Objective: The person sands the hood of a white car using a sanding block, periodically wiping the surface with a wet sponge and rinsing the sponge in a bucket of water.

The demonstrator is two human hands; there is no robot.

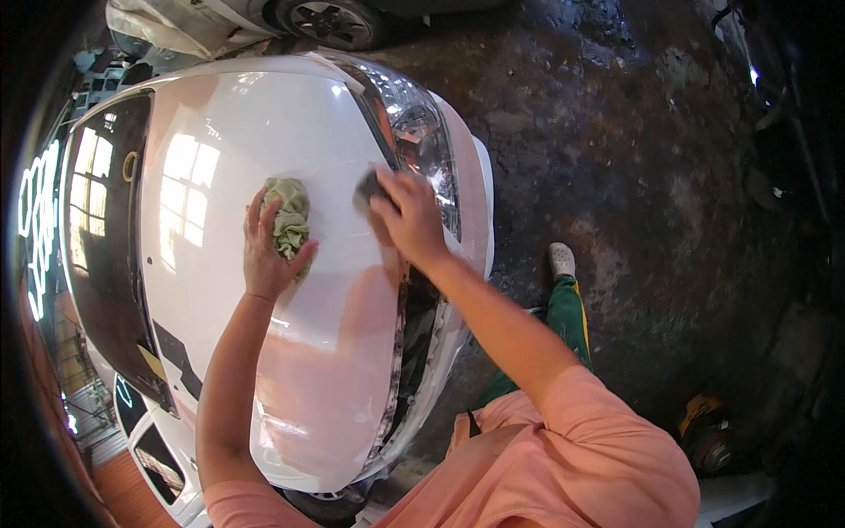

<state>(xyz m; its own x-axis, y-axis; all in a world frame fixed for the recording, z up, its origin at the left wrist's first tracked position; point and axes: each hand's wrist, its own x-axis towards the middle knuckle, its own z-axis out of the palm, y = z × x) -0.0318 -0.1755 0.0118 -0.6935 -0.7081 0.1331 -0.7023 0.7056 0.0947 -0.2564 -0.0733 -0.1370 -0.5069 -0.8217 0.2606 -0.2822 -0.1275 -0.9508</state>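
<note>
Fingers of your left hand [271, 267] are curled around a crumpled pale green cloth [289, 211], thumb on its right side, and the bunched fabric rests against the white car hood [326, 132]. Your right hand [414, 216] is grasping a small dark pad [364, 188] at its right edge; motion blur hides its exact shape. That pad lies against the hood's front portion, right of the cloth and well apart from it, just beside the clear headlight [421, 141]. Pinkish patches show on the glossy panel, though whether they are paint or reflection you cannot tell from here. Bright window-like reflections lie left of your cloth, near the dark windshield [99, 202]. Beyond the car's far side stands another vehicle's wheel [327, 22] with a spoked rim. To your right spreads the dark, stained floor [607, 167], where a pale clog [562, 260] shows below green trousers [566, 312] with a yellow side stripe. Your salmon-coloured shirt [572, 458] fills the lower edge.
</note>
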